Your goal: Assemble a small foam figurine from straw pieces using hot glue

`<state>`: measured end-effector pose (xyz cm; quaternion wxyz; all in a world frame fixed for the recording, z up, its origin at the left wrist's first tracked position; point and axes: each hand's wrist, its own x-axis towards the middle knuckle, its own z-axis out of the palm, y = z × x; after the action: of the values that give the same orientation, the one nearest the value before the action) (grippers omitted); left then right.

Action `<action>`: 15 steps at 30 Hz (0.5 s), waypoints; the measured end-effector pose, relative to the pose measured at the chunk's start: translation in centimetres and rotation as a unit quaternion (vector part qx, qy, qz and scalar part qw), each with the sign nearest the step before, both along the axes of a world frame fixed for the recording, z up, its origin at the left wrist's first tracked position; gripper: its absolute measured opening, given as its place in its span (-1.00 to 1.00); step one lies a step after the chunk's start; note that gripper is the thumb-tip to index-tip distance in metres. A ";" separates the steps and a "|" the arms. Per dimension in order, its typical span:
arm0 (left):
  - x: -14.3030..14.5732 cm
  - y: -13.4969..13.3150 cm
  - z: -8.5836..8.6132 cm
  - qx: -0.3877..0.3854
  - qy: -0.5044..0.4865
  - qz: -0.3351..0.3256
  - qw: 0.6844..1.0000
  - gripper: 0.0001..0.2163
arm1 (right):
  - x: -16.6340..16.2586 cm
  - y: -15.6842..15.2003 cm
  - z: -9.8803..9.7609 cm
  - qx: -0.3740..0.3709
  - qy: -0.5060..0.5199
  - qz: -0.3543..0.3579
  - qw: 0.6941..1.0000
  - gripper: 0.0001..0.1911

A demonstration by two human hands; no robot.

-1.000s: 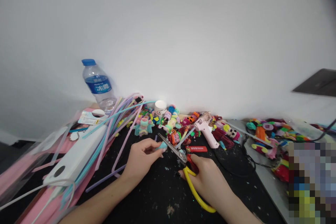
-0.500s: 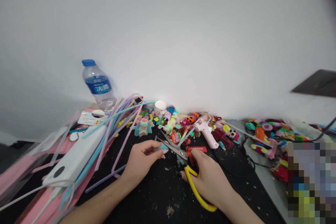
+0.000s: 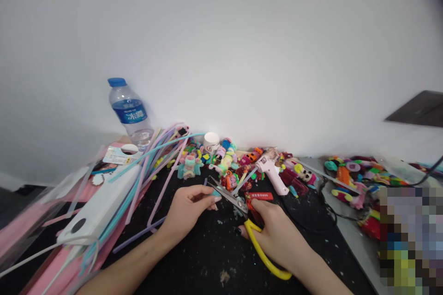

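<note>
My right hand (image 3: 268,230) grips a pair of scissors (image 3: 265,253) with yellow handles, its blades pointing up and left. Between the thumb and fingers of my left hand (image 3: 190,207) is a small light-blue piece of pipe cleaner (image 3: 216,193), mostly covered by the fingertips. The scissor blades lie right beside that piece; whether they touch it I cannot tell. Beyond my left hand sits a small pastel pipe-cleaner doll (image 3: 189,166). A pale pink glue gun (image 3: 273,176) lies past my right hand, near a red label (image 3: 262,196).
Long pastel pipe cleaners (image 3: 148,161) spread across a white box (image 3: 100,207) at the left. A water bottle (image 3: 129,113) leans by the wall. Colourful pipe-cleaner figures and a white paper cup (image 3: 211,142) line the back. Scraps dot the black mat (image 3: 207,258); a cable (image 3: 311,228) runs right.
The scissor blades look closer together than before, and the yellow handle has shifted slightly right and down with my right hand. My left hand keeps its pinch almost in place.
</note>
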<state>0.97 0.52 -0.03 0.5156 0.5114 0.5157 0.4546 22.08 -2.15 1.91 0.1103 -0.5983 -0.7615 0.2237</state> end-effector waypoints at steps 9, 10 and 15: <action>-0.2 0.1 0.0 -0.005 -0.003 -0.023 1.000 -0.92 | -0.1 0.0 0.0 0.004 -0.005 -0.001 1.000 -0.74; -0.2 0.1 0.0 -0.009 -0.007 -0.023 1.000 -0.92 | -0.1 0.0 0.1 0.004 -0.005 -0.001 1.000 -0.74; -0.3 0.2 0.0 -0.024 -0.022 -0.027 0.999 -0.92 | 0.1 0.1 0.0 0.009 -0.007 0.004 1.000 -0.75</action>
<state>0.71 0.76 -0.02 0.5512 0.5025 0.5012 0.4388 22.14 -2.10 1.91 0.1097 -0.5960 -0.7664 0.2130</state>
